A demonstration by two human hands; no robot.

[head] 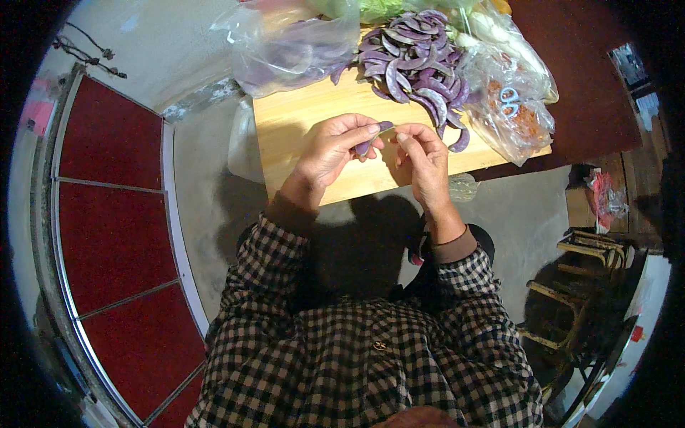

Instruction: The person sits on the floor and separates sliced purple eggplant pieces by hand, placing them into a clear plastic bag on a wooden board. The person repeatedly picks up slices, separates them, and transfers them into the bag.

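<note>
My left hand (pixel 334 150) holds a purple bean pod (pixel 364 147) between thumb and fingers, above the front part of a light wooden board (pixel 299 128). A thin green strand (pixel 386 130) runs from the pod towards my right hand (pixel 425 155). Thumb and forefinger of that hand are pinched together at the strand's end. Just beyond both hands lies a heap of purple bean pods (pixel 412 59), some of them spread towards the board's front edge.
Left of the heap sits a clear plastic bag (pixel 299 53) with purple contents. On the right, another plastic bag (pixel 514 117) holds orange-brown bits, with blue-handled scissors (pixel 508 101) on it. White vegetables (pixel 503 43) lie behind. Wooden stools (pixel 556 305) stand at right, a dark red panelled door (pixel 118 230) at left.
</note>
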